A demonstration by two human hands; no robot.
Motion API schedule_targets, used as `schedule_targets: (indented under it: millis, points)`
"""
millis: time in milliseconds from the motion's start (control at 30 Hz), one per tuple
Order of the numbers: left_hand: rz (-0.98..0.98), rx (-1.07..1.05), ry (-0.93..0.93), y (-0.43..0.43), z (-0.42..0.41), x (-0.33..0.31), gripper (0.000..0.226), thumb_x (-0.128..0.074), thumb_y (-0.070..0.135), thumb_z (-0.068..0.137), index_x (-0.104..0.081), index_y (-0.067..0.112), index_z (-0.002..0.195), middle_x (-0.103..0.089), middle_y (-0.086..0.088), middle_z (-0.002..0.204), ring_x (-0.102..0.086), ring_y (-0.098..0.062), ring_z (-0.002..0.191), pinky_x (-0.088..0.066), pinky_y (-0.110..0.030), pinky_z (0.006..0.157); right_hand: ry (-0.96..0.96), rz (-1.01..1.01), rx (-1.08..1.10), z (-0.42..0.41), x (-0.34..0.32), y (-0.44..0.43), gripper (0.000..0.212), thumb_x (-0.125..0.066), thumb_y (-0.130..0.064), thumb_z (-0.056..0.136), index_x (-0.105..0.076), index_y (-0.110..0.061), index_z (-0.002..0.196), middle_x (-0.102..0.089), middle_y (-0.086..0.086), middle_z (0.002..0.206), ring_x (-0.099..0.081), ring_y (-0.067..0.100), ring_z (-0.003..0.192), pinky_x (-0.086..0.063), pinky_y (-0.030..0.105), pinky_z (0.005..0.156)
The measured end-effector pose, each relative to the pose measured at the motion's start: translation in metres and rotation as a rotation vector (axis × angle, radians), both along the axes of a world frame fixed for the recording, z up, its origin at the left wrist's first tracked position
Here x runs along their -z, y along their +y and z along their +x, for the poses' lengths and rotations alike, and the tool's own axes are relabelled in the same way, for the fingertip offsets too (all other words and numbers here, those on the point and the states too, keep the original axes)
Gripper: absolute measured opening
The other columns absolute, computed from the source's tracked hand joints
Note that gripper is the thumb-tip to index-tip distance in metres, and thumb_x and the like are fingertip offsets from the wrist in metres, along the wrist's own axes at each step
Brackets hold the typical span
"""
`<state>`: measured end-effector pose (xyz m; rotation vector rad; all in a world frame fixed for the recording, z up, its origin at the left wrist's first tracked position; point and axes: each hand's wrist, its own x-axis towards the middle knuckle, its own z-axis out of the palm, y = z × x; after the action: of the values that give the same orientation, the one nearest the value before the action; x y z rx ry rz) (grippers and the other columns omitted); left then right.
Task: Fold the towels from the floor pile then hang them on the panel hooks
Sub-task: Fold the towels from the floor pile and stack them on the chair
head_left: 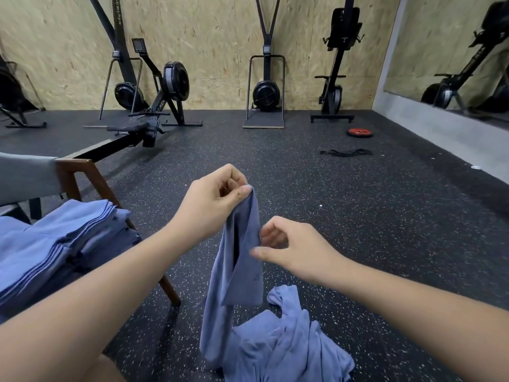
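A blue towel (pixel 234 274) hangs limp in front of me, its top corner pinched between thumb and fingers of my left hand (pixel 213 198). My right hand (pixel 292 246) is just right of the hanging towel at mid-height, fingers curled, thumb and fingertips at the towel's edge; whether it grips the cloth I cannot tell. The towel's lower end runs down into a crumpled pile of blue towels (pixel 286 346) on the floor. A stack of folded blue towels (pixel 55 249) lies on a chair at the left.
The chair (pixel 82 177) has wooden legs and a grey back, close on my left. Rowing and ski machines (pixel 162 89) line the wooden wall. A red weight plate (pixel 360 132) and a black rope (pixel 345 153) lie on the black rubber floor. A mirror (pixel 454 51) is at right.
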<state>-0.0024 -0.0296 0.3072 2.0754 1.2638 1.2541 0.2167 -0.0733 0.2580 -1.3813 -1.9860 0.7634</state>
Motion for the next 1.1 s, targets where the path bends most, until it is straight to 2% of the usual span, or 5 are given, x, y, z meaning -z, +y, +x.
schedule_targets:
  millis: [333,633,800,967,1100]
  points:
    - [-0.053,0.095,-0.064,-0.005,0.012,0.004,0.012,-0.072,0.026,0.101,-0.066,0.022,0.092,-0.057,0.009,0.074,-0.05,-0.01,0.07,-0.041,-0.032,0.068,-0.089,0.108,0.068,-0.017,0.02,0.007,0.029,-0.07,-0.039,0.093,-0.055,-0.017,0.081,-0.062,-0.002,0.072,-0.059,0.022,0.072,-0.052,0.046,0.073]
    - [-0.005,-0.147,-0.102,0.012,-0.019,-0.003,0.012,-0.071,0.035,0.102,-0.066,0.03,0.092,-0.063,0.014,0.077,-0.051,-0.004,0.068,-0.041,-0.029,0.066,-0.193,0.035,0.079,0.036,0.022,0.024,0.009,-0.071,-0.022,0.09,-0.067,-0.022,0.082,-0.069,-0.007,0.07,-0.057,0.013,0.066,-0.046,0.03,0.067]
    - [-0.003,-0.231,-0.165,0.02,-0.035,-0.004,0.014,-0.068,0.036,0.102,-0.064,0.029,0.091,-0.063,0.014,0.076,-0.049,-0.004,0.064,-0.039,-0.031,0.064,-0.325,-0.052,0.057,0.067,0.016,0.03,0.017,-0.076,-0.031,0.093,-0.069,-0.021,0.081,-0.066,-0.002,0.069,-0.043,0.005,0.06,-0.038,0.032,0.062]
    - [-0.022,-0.281,-0.182,0.025,-0.041,-0.001,0.014,-0.068,0.036,0.102,-0.065,0.028,0.091,-0.067,0.01,0.078,-0.053,-0.006,0.069,-0.042,-0.032,0.068,-0.031,-0.133,-0.007,0.076,-0.012,0.02,0.008,-0.08,-0.028,0.096,-0.077,-0.022,0.1,-0.061,-0.001,0.062,-0.046,0.01,0.058,-0.035,0.029,0.06]
    - [-0.047,-0.217,-0.194,0.021,-0.035,-0.002,0.013,-0.069,0.034,0.101,-0.066,0.027,0.09,-0.068,0.009,0.078,-0.055,-0.009,0.069,-0.048,-0.035,0.069,0.32,-0.25,-0.105,0.059,-0.042,-0.006,0.049,-0.072,-0.014,0.101,-0.057,-0.036,0.142,-0.067,0.017,0.071,-0.063,0.022,0.062,-0.05,0.028,0.061]
